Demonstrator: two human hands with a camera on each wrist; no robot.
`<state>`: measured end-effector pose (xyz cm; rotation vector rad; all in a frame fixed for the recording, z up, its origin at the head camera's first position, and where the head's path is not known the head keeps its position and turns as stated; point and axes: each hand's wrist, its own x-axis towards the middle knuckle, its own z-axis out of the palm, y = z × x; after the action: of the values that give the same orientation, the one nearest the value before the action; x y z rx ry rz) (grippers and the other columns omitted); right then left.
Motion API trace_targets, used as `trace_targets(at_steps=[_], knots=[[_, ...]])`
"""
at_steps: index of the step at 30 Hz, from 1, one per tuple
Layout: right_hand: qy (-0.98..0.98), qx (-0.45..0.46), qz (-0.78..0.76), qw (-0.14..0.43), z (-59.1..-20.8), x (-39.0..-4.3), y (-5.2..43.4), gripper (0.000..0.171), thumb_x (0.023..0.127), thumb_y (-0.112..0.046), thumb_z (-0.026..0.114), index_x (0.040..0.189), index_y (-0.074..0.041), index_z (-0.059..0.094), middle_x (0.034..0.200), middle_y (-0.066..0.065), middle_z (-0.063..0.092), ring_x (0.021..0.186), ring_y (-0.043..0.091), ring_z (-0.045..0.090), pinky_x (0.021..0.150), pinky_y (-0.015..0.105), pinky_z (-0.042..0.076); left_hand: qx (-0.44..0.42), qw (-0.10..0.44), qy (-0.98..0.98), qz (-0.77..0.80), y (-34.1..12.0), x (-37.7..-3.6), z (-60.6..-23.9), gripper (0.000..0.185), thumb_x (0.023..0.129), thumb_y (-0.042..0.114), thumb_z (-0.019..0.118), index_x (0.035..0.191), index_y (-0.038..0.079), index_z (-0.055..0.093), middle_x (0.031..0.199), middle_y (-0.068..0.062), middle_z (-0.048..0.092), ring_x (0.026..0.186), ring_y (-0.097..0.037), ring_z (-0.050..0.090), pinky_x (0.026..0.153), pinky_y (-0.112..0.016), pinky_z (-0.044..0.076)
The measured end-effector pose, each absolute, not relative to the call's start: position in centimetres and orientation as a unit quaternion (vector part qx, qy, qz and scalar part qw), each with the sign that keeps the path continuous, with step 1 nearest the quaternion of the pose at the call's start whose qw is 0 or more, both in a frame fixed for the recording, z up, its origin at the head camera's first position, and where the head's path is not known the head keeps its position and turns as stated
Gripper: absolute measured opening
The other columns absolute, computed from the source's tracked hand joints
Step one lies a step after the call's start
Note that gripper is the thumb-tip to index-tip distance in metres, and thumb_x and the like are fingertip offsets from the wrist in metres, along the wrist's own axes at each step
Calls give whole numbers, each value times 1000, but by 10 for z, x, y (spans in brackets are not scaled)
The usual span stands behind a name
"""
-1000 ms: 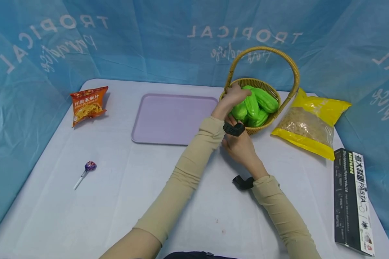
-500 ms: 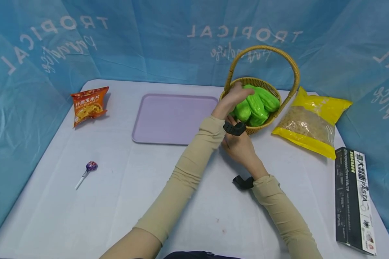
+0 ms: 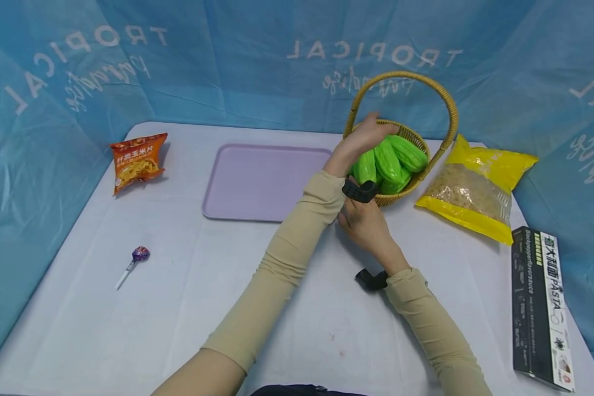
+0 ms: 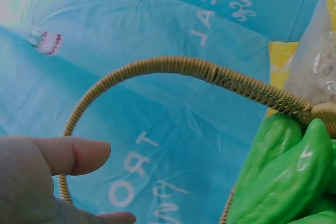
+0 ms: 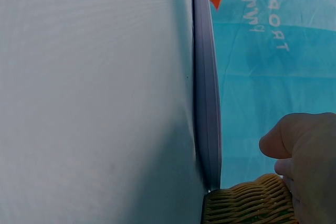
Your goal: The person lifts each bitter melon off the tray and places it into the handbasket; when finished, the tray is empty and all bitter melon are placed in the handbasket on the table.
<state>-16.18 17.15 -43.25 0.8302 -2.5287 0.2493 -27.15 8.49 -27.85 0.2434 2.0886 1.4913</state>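
Observation:
A wicker basket with a tall arched handle stands at the back right of the table. Several glossy, bright green gourd-like vegetables with tapered ends lie in it. My left hand hovers over the basket's left part, nothing between its thumb and fingers; the left wrist view shows the thumb stretched out beside the handle. Lower down, my right hand touches the basket's outer near-left wall. In the right wrist view its thumb is extended by the wicker, and the other fingers are mostly hidden.
A lilac tray lies left of the basket. Farther left are an orange snack bag and a lollipop. On the right sit a yellow, partly transparent bag and a black-and-white pasta box. A blue curtain surrounds the table.
My left hand has risen out of the basket, up and to the right, and its fingers have spread. The green vegetables have shifted slightly. My right hand stays at the basket's side.

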Motion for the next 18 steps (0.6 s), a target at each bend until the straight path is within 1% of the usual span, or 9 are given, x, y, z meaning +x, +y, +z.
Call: trace_targets(at_steps=[2,4,5,7,8,10,14,16,18], knots=[[-924,298,98,220,-432,-162,171,35,87,-10,67,114,11,61,131,26,58,135,38,44,115,48,31,106,275,780,552,83,-270,-276,70,102,38,47,157,24,6,163,9,10,148,-13,23,116,-31,31],[-928,293,104,205,-431,-162,171,39,88,-10,65,122,8,59,136,25,54,139,37,39,118,47,26,121,271,786,542,80,-268,-273,69,102,38,46,157,24,7,163,8,12,147,-13,25,116,-31,32],[-931,290,108,195,-431,-162,170,45,88,-10,65,128,7,56,140,25,52,141,37,37,119,47,24,127,269,791,535,78,-268,-272,69,102,39,46,157,23,8,163,8,13,147,-13,26,116,-30,32],[-936,284,112,174,-429,-163,170,57,89,-11,63,141,5,45,148,24,43,144,37,32,121,46,19,139,262,804,515,75,-267,-271,67,102,39,45,157,23,10,163,8,15,147,-13,26,116,-30,32],[-939,281,112,165,-428,-164,170,61,90,-12,62,145,5,40,150,24,40,144,37,30,121,47,17,145,259,811,504,73,-266,-271,67,102,39,45,157,22,11,163,7,15,147,-13,27,115,-30,32],[-945,274,110,144,-426,-164,170,64,92,-14,61,148,4,35,152,24,36,145,36,28,121,48,16,155,247,828,478,68,-266,-272,65,103,39,44,157,21,13,162,5,18,146,-14,28,115,-31,33],[-955,259,114,91,-421,-164,171,62,96,-20,55,149,2,32,156,20,31,149,33,21,122,48,13,159,221,855,441,56,-266,-276,63,103,39,44,156,20,17,161,2,23,145,-17,31,114,-33,35],[-957,254,128,66,-417,-164,172,59,98,-22,53,149,1,33,159,17,27,150,31,16,123,47,10,157,197,870,423,50,-266,-278,62,103,39,45,156,19,19,161,0,25,145,-18,32,114,-34,35],[-957,250,142,47,-412,-163,174,60,99,-24,50,151,0,30,161,15,22,151,30,12,123,46,9,156,159,887,405,43,-264,-280,62,102,38,46,155,17,22,160,-3,28,145,-20,32,115,-36,33]])
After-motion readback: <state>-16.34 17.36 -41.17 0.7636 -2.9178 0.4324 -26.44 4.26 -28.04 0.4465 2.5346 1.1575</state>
